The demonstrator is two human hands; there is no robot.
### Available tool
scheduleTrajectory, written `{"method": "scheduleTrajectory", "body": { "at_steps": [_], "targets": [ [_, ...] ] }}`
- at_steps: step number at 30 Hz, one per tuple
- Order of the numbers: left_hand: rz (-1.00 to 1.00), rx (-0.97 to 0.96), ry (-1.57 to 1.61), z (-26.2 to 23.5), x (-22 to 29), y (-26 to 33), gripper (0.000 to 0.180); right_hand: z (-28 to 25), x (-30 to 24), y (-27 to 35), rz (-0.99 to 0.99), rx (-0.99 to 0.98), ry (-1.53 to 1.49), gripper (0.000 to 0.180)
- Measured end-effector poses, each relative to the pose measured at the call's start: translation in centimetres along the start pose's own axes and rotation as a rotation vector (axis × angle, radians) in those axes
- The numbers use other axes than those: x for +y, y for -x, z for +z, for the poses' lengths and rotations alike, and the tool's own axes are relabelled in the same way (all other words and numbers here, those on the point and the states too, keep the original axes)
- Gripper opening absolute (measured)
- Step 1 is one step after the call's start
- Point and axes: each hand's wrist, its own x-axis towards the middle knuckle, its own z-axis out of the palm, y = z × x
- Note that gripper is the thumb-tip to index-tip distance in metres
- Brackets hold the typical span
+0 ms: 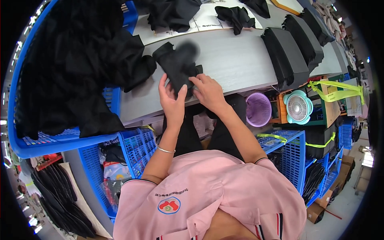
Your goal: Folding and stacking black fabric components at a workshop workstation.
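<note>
A black fabric piece point(176, 64) lies on the grey worktable point(236, 64), its far end blurred. My left hand point(171, 102) grips its near end with the thumb on top. My right hand point(208, 93) pinches the same end from the right, fingers pressed on the cloth. Both hands sit at the table's front edge, close together. A silver bracelet point(166, 150) circles my left wrist.
A large blue crate point(24, 148) heaped with black fabric fills the left. Two stacks of folded black pieces point(288, 52) stand on the table's right. More black pieces point(236, 18) lie at the back. Below are a purple basket point(258, 109), a small fan point(298, 106) and blue crates point(292, 156).
</note>
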Motion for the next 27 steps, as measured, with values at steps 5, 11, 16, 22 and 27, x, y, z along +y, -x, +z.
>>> {"method": "scheduleTrajectory", "body": {
  "at_steps": [5, 11, 16, 22, 27],
  "targets": [
    [0.111, -0.2, 0.039, 3.3, 2.1, -0.4, 0.058, 1.0, 1.5, 0.5, 0.179, 0.059, -0.196, 0.033],
    [0.345, -0.337, -0.628, 4.7, 1.3, -1.7, 0.056, -1.2, 1.4, 3.5, 0.872, 0.205, -1.443, 0.026],
    [0.262, -0.457, -0.745, 3.3, -3.3, -1.9, 0.05, -4.1, 0.6, 7.5, 1.012, 0.034, -1.304, 0.025],
    [0.115, -0.411, -0.645, 3.7, -2.4, -3.2, 0.026, -6.6, -0.9, 9.4, 0.297, 0.371, -0.317, 0.013],
    [0.276, -0.517, -0.936, 4.4, -2.9, -3.0, 0.027, -3.4, 1.9, 7.9, 0.167, 0.199, -0.084, 0.037]
  ]
}}
